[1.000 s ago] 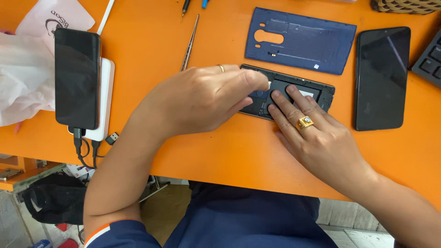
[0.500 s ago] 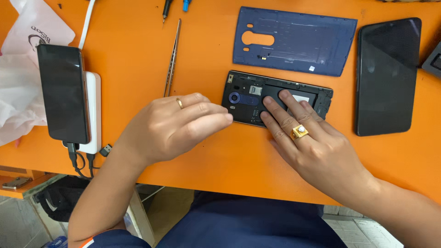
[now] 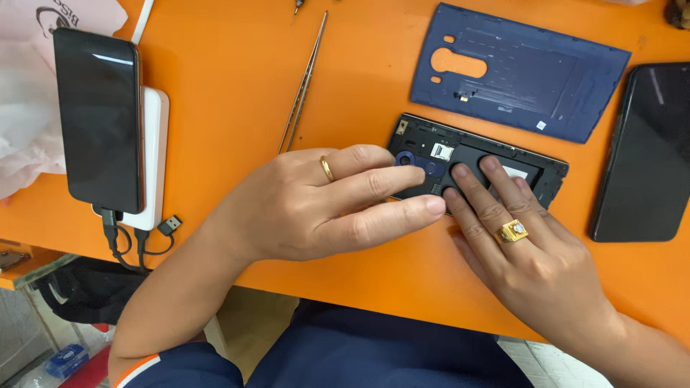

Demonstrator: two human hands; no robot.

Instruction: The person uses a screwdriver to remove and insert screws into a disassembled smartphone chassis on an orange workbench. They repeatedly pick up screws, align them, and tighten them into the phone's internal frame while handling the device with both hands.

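Head view: my left hand (image 3: 316, 208) and right hand (image 3: 532, 251) press flat, unpinched fingers on the opened black phone body (image 3: 474, 162); uneven pressure could, I judge, skid it along the orange tabletop (image 3: 237, 86).

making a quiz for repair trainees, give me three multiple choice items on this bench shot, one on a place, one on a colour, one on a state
1. Where does the blue back cover lie?
A. beyond the opened phone
B. under the left hand
C. on the power bank

2. What colour is the table?
A. white
B. orange
C. green

3. How is the opened phone held?
A. lifted off the table
B. flat, fingers of both hands on it
C. untouched

Answers:
1 A, the cover lies on the table past the phone's far edge.
2 B, bare orange shows all round the things.
3 B, the left hand and right hand both press fingers on it as it lies flat.
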